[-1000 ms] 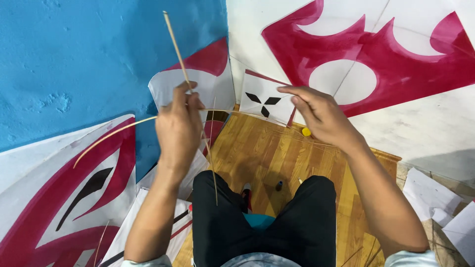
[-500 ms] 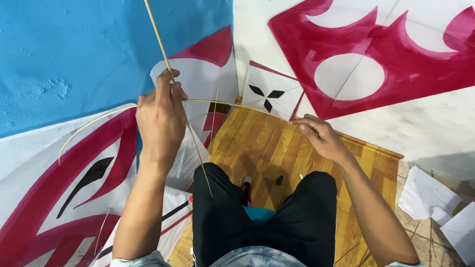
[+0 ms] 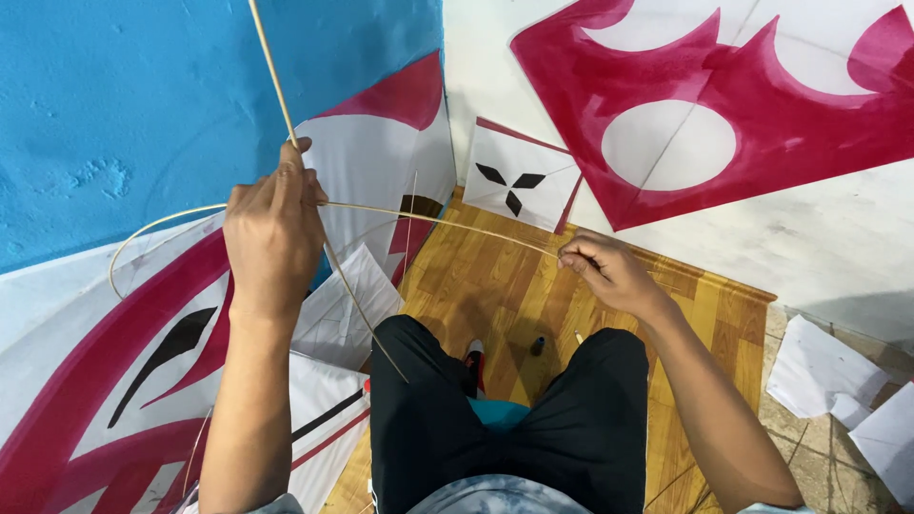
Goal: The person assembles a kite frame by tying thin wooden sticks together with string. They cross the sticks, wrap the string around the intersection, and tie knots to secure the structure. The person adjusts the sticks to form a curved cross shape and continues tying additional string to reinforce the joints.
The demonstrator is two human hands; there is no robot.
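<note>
**Two thin sticks held crossed above a wooden board**

Nearest the camera, at six o'clock, sit the person's knees in black shorts [image 3: 514, 428], with a bit of teal cloth between them. Just beyond lies a wooden board [image 3: 495, 286], and on it a small dark bottle [image 3: 538, 345] close to the right knee.

The right hand [image 3: 609, 271], at about four o'clock from centre, is closed to a pinch: thumb and fingertips grip the near end of a curved thin stick [image 3: 428, 219]. That stick bows leftward in a long arc, passes the left hand and curls down to an end near nine o'clock.

The left hand [image 3: 274, 233], at about nine o'clock, is closed around a straight thin stick [image 3: 271, 71], which runs from the top edge at eleven o'clock down through the fist and out toward the left knee. The two sticks cross at this hand (whether the fingers also clamp the curved one I cannot tell).

Farther out lie paper kites: a red-and-white kite [image 3: 86, 381] at eight o'clock, a small white kite with black marks [image 3: 519, 181] at twelve, a large red-and-white kite [image 3: 724, 114] at one to two o'clock. A blue sheet [image 3: 124, 105] fills ten o'clock. Loose white papers [image 3: 828, 366] lie at four o'clock.
</note>
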